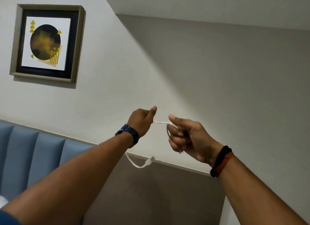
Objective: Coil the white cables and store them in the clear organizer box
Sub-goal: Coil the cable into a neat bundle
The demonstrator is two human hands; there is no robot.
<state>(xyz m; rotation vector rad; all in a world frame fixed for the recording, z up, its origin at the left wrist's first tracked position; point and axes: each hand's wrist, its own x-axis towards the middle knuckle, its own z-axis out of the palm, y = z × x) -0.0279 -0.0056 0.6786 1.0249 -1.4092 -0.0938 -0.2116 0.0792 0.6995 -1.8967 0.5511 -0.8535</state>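
Observation:
Both arms are raised in front of the wall. My left hand [142,120] is closed around a white cable [161,122], thumb up. A short stretch of the cable runs across to my right hand [186,137], which pinches it and has a loop of it around its fingers. The cable's free end hangs below my left wrist and ends in a white plug [149,162]. The clear organizer box is not in view.
A framed picture [47,43] hangs on the pale wall at upper left. A blue padded headboard [33,156] sits at lower left, with a brown wall panel [159,191] below the hands.

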